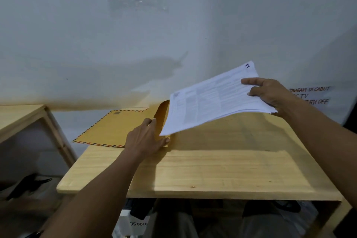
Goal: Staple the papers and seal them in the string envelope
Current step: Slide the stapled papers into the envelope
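The brown envelope lies flat at the back left of the wooden surface, and your left hand, arm stretched forward, meets its right end, thumb and near-straight fingers pinching the raised flap. Just right of it, the stack of printed papers hangs tilted in the air, its lower left corner dipping to the flap. Your right hand, reaching in from the right, grips the stack's far edge, thumb and forefinger laid on top, the other fingers beneath.
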Demonstrator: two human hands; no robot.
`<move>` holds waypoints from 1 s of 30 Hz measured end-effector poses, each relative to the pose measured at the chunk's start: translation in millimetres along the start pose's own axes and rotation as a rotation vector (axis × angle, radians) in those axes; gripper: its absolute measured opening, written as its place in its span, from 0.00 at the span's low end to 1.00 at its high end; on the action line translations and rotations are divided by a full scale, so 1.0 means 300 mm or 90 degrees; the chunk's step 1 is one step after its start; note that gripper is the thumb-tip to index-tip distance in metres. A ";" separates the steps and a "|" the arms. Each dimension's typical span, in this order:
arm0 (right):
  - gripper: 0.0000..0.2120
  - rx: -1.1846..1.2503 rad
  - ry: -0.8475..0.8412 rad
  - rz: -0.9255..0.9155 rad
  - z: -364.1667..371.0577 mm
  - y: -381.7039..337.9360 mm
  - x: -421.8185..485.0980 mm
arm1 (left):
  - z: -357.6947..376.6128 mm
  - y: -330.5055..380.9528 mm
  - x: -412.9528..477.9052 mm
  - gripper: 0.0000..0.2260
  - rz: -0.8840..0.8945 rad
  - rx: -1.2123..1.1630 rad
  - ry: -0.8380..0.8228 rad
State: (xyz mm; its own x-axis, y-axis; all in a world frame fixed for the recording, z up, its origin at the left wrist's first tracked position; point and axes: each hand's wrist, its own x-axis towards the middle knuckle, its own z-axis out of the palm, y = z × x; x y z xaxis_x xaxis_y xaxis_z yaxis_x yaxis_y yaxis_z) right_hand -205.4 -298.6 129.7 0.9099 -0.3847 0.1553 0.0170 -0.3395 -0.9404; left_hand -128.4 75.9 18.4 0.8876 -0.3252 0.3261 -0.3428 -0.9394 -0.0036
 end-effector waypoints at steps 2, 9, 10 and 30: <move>0.20 -0.047 -0.034 0.028 0.020 0.013 0.001 | -0.001 0.003 -0.005 0.42 0.001 0.010 -0.005; 0.19 -0.047 -0.049 0.084 0.021 0.022 0.020 | 0.003 -0.021 -0.010 0.48 0.050 0.018 -0.012; 0.19 -0.019 -0.043 0.089 0.029 0.020 0.017 | 0.012 -0.026 -0.003 0.50 0.054 0.014 -0.014; 0.20 0.130 -0.134 0.122 0.519 0.116 -0.047 | -0.009 0.079 0.002 0.48 0.131 -0.020 0.030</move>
State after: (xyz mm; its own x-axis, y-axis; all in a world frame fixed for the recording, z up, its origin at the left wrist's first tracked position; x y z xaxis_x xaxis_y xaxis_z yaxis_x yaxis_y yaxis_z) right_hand -153.0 -171.4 47.7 0.9698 -0.2319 -0.0751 -0.0987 -0.0919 -0.9909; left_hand -136.7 53.7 21.1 0.7829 -0.5034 0.3657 -0.5251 -0.8498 -0.0458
